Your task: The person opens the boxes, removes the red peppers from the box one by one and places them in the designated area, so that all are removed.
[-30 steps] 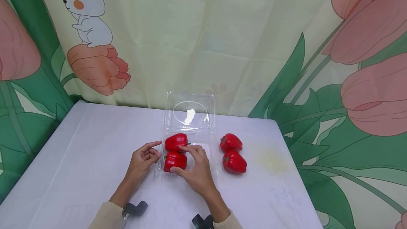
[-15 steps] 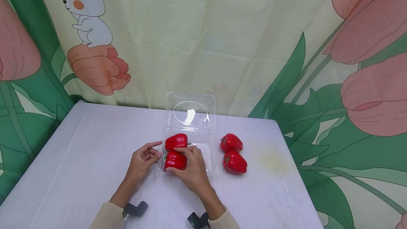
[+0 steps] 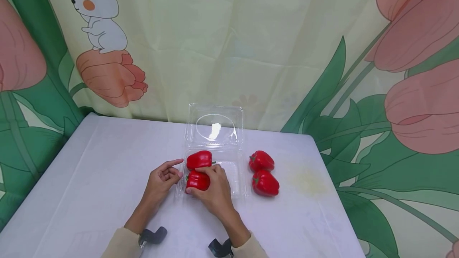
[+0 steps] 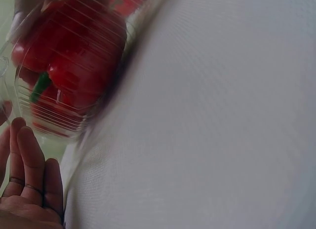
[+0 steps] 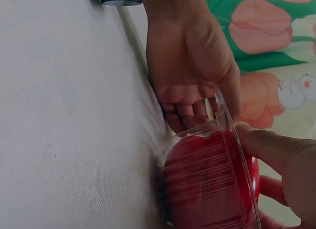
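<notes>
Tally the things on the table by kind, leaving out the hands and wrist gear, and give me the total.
Clear plastic container: 1
Red peppers: 4 (2 in the container, 2 beside it)
Total: 5

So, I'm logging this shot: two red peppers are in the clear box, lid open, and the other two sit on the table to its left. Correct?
Not quite: the other two peppers sit on the table to the right of the box, as the head view shows. The rest stands: two peppers in it, lid open.
</notes>
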Tool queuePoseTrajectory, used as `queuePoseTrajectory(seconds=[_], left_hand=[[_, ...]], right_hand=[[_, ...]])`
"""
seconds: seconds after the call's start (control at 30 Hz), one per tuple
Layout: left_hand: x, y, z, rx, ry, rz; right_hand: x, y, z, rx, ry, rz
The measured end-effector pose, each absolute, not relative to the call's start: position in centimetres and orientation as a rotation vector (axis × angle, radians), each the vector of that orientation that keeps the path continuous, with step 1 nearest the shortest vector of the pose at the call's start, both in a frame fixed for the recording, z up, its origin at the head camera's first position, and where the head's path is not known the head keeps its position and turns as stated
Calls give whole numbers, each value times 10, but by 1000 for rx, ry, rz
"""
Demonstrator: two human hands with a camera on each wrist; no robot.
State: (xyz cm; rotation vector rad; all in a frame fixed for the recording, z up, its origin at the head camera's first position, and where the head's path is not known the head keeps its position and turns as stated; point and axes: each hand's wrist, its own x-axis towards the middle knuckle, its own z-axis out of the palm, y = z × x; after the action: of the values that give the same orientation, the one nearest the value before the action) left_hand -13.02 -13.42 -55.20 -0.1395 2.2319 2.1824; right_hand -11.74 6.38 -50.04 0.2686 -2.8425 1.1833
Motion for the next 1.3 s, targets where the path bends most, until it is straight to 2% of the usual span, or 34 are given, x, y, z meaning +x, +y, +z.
queuePoseTrajectory(seconds=[0.7,1.3], left_hand=[[-130,-133,-552,-162,2259,2166],[-130,-134,-553,-140,2251,2174]], right_hand=[[-116,70,-500,250,-2781,1267],[-115,59,-503,214,-2807,1108]])
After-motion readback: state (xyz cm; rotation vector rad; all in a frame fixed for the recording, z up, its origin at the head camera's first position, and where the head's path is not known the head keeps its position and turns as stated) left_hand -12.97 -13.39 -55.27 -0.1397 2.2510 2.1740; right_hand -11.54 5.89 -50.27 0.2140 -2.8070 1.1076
